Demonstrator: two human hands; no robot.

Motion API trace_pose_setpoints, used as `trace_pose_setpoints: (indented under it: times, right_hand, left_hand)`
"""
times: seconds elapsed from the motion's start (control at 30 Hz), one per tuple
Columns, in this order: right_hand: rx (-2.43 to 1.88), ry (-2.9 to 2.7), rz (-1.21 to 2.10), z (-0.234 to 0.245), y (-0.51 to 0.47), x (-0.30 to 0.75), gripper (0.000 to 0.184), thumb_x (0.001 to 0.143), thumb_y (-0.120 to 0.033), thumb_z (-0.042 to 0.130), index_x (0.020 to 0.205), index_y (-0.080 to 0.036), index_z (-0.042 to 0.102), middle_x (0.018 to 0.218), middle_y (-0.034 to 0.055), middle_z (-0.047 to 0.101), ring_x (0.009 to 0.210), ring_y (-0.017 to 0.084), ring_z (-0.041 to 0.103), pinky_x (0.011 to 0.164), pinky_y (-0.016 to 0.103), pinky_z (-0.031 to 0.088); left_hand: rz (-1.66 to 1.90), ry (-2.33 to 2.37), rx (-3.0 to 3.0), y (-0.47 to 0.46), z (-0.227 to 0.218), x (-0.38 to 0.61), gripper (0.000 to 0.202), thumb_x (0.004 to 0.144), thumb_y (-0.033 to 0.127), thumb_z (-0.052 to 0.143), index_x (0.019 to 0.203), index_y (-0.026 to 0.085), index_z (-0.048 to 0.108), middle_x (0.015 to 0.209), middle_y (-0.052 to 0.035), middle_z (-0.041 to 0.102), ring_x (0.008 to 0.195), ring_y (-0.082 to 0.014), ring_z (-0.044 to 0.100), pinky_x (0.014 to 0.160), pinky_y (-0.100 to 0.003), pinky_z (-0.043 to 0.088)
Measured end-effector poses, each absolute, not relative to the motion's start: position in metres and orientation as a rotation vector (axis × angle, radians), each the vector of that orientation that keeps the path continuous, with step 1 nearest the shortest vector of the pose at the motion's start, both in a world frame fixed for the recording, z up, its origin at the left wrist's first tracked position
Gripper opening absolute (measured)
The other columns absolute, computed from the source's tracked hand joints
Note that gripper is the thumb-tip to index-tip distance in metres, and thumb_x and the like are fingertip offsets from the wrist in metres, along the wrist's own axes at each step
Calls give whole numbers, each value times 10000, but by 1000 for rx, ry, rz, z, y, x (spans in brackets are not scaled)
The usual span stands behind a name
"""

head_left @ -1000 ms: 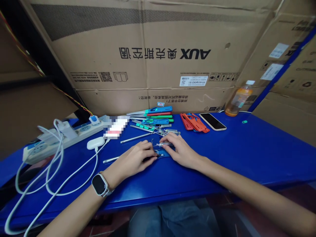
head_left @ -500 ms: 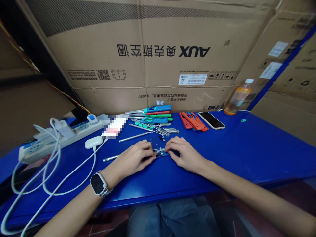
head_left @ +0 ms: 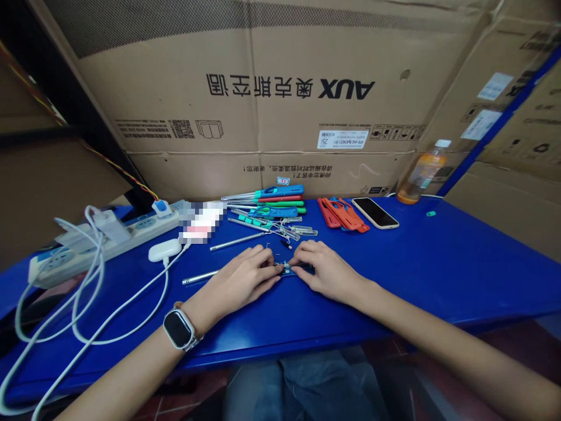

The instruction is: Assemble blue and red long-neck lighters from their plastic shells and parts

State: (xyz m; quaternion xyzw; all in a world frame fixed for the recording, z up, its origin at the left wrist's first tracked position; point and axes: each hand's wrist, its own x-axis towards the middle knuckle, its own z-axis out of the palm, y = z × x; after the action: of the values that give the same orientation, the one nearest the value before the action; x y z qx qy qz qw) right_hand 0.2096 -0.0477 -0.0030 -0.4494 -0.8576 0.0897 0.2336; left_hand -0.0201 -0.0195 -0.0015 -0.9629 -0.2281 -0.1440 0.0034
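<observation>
Between my two hands a partly opened long-reach lighter (head_left: 287, 272) lies low over the table, with blue handle plastic and small clear and white parts showing. My left hand (head_left: 249, 272) is closed with thumb and fingertips on its left end, and a silver metal tube (head_left: 198, 278) comes out from behind that wrist. At the other end, my right hand (head_left: 326, 273) pinches the handle; its fingers hide most of it. Just beyond my fingers are a small black piece (head_left: 286, 244) and tiny wire bits. Behind them rest loose tubes and clear lighter tanks (head_left: 302, 231) with wires.
Several whole lighters (head_left: 280, 192) are stacked at the back against a cardboard box (head_left: 280, 117). Right of them are red and orange handle shells (head_left: 346, 215), a phone (head_left: 376, 213) and a drink bottle (head_left: 423, 172). A power strip (head_left: 144, 225) and white cables (head_left: 131, 301) occupy the left.
My left hand has shifted slightly right, closer to my right hand, and covers more of the lighter. The gap between my hands is narrower.
</observation>
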Motion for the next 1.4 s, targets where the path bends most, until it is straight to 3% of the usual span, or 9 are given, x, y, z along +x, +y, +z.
trace_pose_setpoints:
  times: [0.73, 1.0, 1.3, 1.4]
  right_hand:
    - [-1275, -2231, 480, -1, -41, 211, 70, 838, -135, 666, 821, -182, 714, 896, 37, 666, 855, 167, 626, 786, 298, 471]
    - [-1232, -2287, 450, -5, -30, 219, 65, 848, -170, 659, 859, -200, 716, 929, 34, 665, 876, 177, 631, 804, 324, 478]
    - [-1233, -2395, 333, 14, -26, 212, 74, 809, -214, 689, 880, -198, 701, 941, 41, 660, 876, 197, 616, 833, 376, 441]
    - [-1233, -2402, 319, 15, -24, 205, 111, 836, -268, 675, 923, -203, 696, 950, 41, 657, 845, 189, 612, 780, 347, 440]
  left_hand:
    - [-481, -739, -3095, -18, 0, -21, 282, 1013, 303, 441, 1168, 211, 657, 1020, -82, 581, 933, -216, 541, 851, -367, 462]
    - [-631, -1063, -3167, -3, 6, -41, 211, 951, 295, 533, 1090, 204, 662, 1059, -64, 604, 1025, -226, 566, 944, -400, 465]
    - [-584, -1123, -3192, 2, -2, -41, 251, 980, 289, 493, 1127, 204, 678, 1015, -67, 613, 965, -211, 595, 881, -368, 491]
    - [-594, -1130, -3208, 1, -2, -39, 235, 980, 283, 487, 1089, 191, 674, 1002, -65, 591, 957, -206, 589, 862, -356, 494]
